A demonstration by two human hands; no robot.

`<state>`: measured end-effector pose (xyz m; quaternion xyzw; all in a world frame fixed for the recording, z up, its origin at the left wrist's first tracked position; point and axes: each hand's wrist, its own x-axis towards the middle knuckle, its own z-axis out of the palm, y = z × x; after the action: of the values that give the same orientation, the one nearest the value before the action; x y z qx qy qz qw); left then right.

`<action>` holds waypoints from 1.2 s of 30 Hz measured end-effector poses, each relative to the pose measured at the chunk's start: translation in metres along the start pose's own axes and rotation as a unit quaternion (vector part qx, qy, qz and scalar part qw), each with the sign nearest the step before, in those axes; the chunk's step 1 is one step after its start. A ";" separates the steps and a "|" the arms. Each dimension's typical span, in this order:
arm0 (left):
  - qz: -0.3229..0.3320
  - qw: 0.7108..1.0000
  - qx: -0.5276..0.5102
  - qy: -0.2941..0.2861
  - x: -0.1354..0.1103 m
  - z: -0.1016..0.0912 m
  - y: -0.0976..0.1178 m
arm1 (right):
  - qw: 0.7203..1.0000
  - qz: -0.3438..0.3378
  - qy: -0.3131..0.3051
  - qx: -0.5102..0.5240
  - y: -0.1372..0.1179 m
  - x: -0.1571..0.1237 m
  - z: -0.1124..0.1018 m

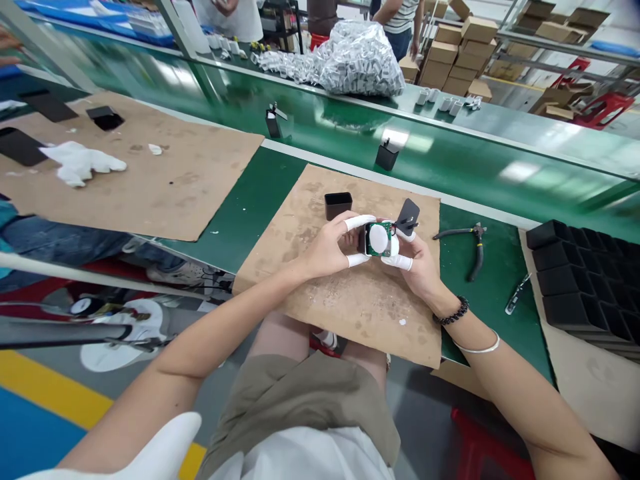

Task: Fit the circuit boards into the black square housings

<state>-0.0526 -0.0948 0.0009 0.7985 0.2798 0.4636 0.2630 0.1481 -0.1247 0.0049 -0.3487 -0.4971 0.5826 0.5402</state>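
Between my two hands, above the cardboard sheet (295,247), is a green circuit board assembly (379,240) with a round white part on its face. My left hand (333,247) grips its left side, with white finger covers on the thumb and a finger. My right hand (413,260), also in finger covers, holds its right side. A black plate with plug pins (409,217) stands by the assembly's upper right, above my right fingers; how it is joined I cannot tell. Just behind my left hand an open black case (339,205) sits on the cardboard.
Cutting pliers (473,243) and a small screwdriver-like tool (517,293) lie to the right, near stacked black cases (580,273). Ahead runs a green conveyor (450,143) carrying black units (387,155). A second cardboard sheet (175,180) holds a white cloth (85,162).
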 end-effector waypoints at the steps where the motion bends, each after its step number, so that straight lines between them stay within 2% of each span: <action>1: 0.008 1.000 0.004 0.005 0.000 0.000 -0.001 | 1.000 -0.001 -0.001 -0.001 0.001 0.000 0.000; 14: 0.049 0.999 0.015 0.011 0.000 -0.001 0.001 | 0.997 -0.044 -0.021 -0.059 -0.003 -0.002 0.003; 25: 0.020 1.000 0.012 0.003 0.000 -0.001 0.003 | 0.997 -0.029 -0.011 -0.065 0.002 -0.002 -0.001; 30: 0.023 1.000 0.015 0.002 -0.001 -0.001 0.001 | 0.997 -0.041 -0.018 -0.056 0.002 -0.002 0.000; 36: 0.033 0.999 0.002 0.005 0.000 0.000 0.000 | 0.998 -0.015 -0.001 -0.053 -0.001 -0.002 0.002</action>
<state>-0.0524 -0.0945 0.0006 0.8053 0.2556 0.4755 0.2452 0.1466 -0.1273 0.0062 -0.3688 -0.5330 0.5473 0.5294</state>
